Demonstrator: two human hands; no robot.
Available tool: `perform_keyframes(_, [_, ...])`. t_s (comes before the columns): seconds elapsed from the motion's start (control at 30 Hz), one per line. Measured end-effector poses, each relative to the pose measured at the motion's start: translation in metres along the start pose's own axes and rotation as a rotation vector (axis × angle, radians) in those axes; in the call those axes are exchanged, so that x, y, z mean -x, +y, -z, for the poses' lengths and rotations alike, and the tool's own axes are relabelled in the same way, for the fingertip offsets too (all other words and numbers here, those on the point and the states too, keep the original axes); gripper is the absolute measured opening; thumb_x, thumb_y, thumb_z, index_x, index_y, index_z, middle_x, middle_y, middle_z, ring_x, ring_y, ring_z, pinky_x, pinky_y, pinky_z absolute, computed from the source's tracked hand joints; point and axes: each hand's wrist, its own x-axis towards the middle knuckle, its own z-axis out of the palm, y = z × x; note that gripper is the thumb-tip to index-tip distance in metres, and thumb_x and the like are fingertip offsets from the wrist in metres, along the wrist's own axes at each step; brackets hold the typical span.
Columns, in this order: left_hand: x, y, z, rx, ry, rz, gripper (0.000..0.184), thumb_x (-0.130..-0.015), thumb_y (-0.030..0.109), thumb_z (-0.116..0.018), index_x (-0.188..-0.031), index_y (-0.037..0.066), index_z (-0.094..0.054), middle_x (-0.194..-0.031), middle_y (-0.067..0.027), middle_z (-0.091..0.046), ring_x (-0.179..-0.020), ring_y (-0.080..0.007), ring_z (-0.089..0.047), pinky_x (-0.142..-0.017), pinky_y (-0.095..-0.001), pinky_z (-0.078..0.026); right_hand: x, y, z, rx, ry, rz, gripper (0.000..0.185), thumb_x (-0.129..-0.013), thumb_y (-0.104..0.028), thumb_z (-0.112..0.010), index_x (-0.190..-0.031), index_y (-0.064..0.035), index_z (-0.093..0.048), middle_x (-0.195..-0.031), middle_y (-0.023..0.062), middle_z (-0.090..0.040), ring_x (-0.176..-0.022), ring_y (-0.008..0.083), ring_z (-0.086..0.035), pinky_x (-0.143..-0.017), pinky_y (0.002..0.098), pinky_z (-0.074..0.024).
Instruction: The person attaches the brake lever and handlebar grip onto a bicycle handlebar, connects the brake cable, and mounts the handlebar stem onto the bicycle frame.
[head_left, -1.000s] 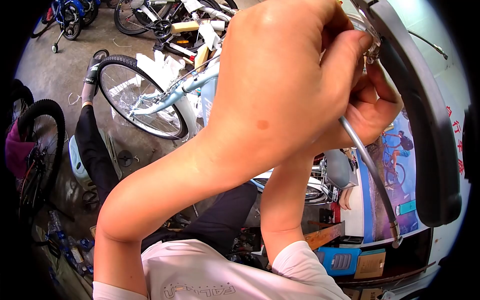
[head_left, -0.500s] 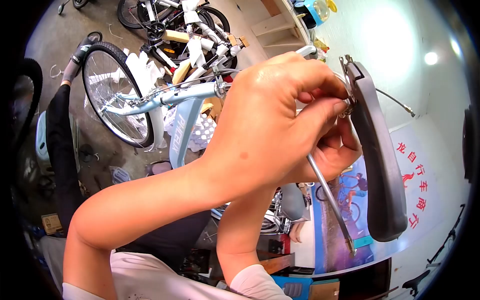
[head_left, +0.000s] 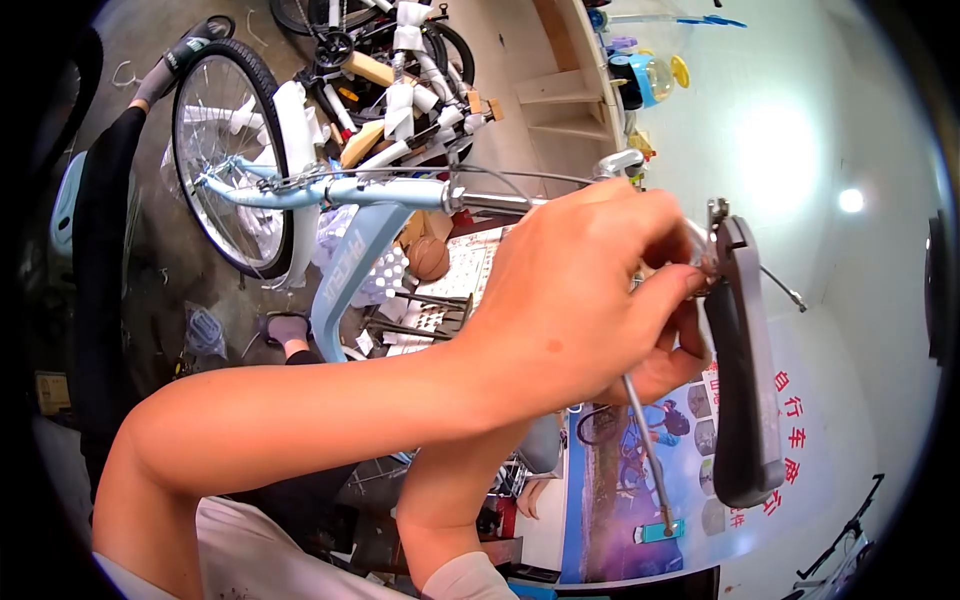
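The metal fitting [head_left: 711, 264] sits at the far end of the dark handle [head_left: 742, 400], on the right, pinched by the left hand [head_left: 575, 310]. It looks small, hard and easy to fumble; the handle seems light and firm, best held around its middle. The right hand [head_left: 660, 376] curls behind, largely hidden; its hold I cannot tell. The thin rod's [head_left: 646, 445] upper attachment is covered. Left lies a pale-blue bicycle [head_left: 362, 255].
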Motion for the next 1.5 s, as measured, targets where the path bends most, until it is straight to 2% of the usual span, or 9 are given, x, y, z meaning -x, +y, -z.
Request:
perform_keyframes(0.27, [-0.002, -0.004, -0.003, 0.172, 0.022, 0.059, 0.018, -0.082, 0.013, -0.064, -0.087, -0.005, -0.066, -0.083, -0.0238, -0.065, -0.083, -0.0425, -0.065, -0.077, -0.0478, -0.051, -0.006, 0.009, -0.014, 0.086, 0.132, 0.097, 0.023, -0.095, -0.013, -0.062, -0.114, 0.0011, -0.063, -0.1, 0.014, -0.069, -0.081, 0.0206, -0.067, -0.072, 0.0311, -0.0538])
perform_keyframes(0.43, [-0.003, -0.002, -0.004, -0.001, -0.018, 0.027, 0.017, -0.082, 0.013, -0.066, -0.083, -0.003, -0.064, -0.081, -0.0219, -0.063, -0.082, -0.0399, -0.064, -0.075, -0.0467, -0.05, -0.011, 0.013, -0.014, 0.077, 0.223, 0.099, 0.025, -0.095, -0.014, -0.063, -0.114, 0.0017, -0.063, -0.102, 0.0141, -0.069, -0.082, 0.0208, -0.067, -0.073, 0.0311, -0.0532])
perform_keyframes(0.53, [-0.002, -0.003, -0.003, 0.027, 0.001, -0.011, 0.014, -0.082, 0.012, -0.066, -0.084, -0.002, -0.064, -0.082, -0.0191, -0.062, -0.082, -0.0382, -0.063, -0.073, -0.0457, -0.049, -0.017, 0.001, -0.007, 0.051, 0.011, 0.003, 0.025, -0.094, -0.014, -0.064, -0.113, 0.0027, -0.063, -0.101, 0.0148, -0.069, -0.081, 0.0209, -0.067, -0.074, 0.0311, -0.0531])
perform_keyframes(0.8, [-0.002, 0.0, -0.001, 0.138, -0.009, -0.022, 0.009, -0.085, 0.009, -0.066, -0.088, 0.001, -0.065, -0.081, -0.0162, -0.063, -0.077, -0.036, -0.063, -0.068, -0.0429, -0.049, -0.022, 0.001, -0.002, 0.071, 0.043, 0.073, 0.024, -0.095, -0.013, -0.063, -0.113, 0.0029, -0.062, -0.101, 0.0149, -0.069, -0.081, 0.0208, -0.067, -0.073, 0.031, -0.0531])
perform_keyframes(0.87, [-0.002, 0.0, 0.006, 0.109, -0.101, 0.027, 0.013, -0.085, 0.002, -0.066, -0.097, -0.001, -0.069, -0.089, -0.0105, -0.068, -0.083, -0.0173, -0.066, -0.077, -0.0294, -0.051, -0.024, 0.002, -0.002, 0.088, 0.055, 0.09, 0.024, -0.095, -0.013, -0.063, -0.113, 0.003, -0.062, -0.101, 0.0149, -0.069, -0.081, 0.0208, -0.067, -0.073, 0.031, -0.0531])
perform_keyframes(1.07, [0.001, 0.001, 0.008, 0.26, -0.013, 0.104, 0.017, -0.088, 0.007, -0.068, -0.103, -0.002, -0.067, -0.09, -0.009, -0.069, -0.084, -0.0165, -0.065, -0.077, -0.0299, -0.052, -0.025, 0.005, -0.004, 0.137, 0.119, 0.132, 0.024, -0.095, -0.013, -0.063, -0.112, 0.0031, -0.062, -0.1, 0.0149, -0.068, -0.081, 0.0207, -0.067, -0.073, 0.0309, -0.0531])
perform_keyframes(1.2, [-0.002, 0.001, 0.011, 0.089, -0.081, 0.061, 0.015, -0.086, 0.007, -0.072, -0.099, -0.001, -0.068, -0.087, -0.008, -0.067, -0.078, -0.0149, -0.063, -0.074, -0.0288, -0.051, -0.026, 0.005, -0.004, 0.155, 0.141, 0.156, 0.023, -0.095, -0.012, -0.063, -0.112, 0.0032, -0.062, -0.1, 0.0149, -0.068, -0.08, 0.0207, -0.067, -0.073, 0.0308, -0.0531])
perform_keyframes(1.3, [-0.002, -0.003, 0.009, 0.035, -0.054, -0.08, 0.02, -0.081, 0.003, -0.072, -0.1, 0.0, -0.07, -0.086, -0.0094, -0.067, -0.076, -0.0194, -0.063, -0.071, -0.0308, -0.051, -0.025, 0.005, -0.002, 0.171, 0.141, 0.169, 0.023, -0.095, -0.012, -0.062, -0.112, 0.0033, -0.062, -0.1, 0.015, -0.068, -0.08, 0.0206, -0.067, -0.073, 0.0308, -0.0531])
perform_keyframes(1.5, [0.005, -0.001, 0.008, 0.099, 0.036, -0.004, 0.015, -0.083, 0.005, -0.071, -0.097, 0.0, -0.069, -0.086, -0.0105, -0.067, -0.077, -0.023, -0.063, -0.071, -0.0327, -0.05, -0.023, 0.008, 0.0, 0.221, 0.123, 0.196, 0.022, -0.095, -0.012, -0.062, -0.112, 0.0034, -0.062, -0.1, 0.015, -0.068, -0.08, 0.0206, -0.067, -0.073, 0.0307, -0.0531])
